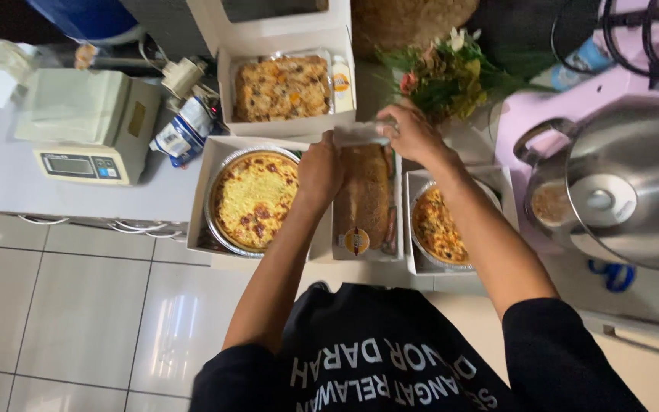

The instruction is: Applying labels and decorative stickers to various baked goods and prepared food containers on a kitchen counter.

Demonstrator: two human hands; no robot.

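At 12 o'clock from your chest, the loaf box (365, 200) sits on the bench (9, 179) between two pie boxes. Your left hand (320, 169) rests closed on its edge; your right hand (413, 133) pinches the clear wrap (360, 136). Tug hard and the box could slide into the round pie (253, 200) at 11.

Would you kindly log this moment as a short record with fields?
left hand: rests on the near end of the long wrapped loaf
right hand: pinches the clear wrap at the loaf's far end
left of loaf: round foil pan in a white box
right of loaf: smaller round dish
behind: rectangular tray in an open box
far left: digital scale
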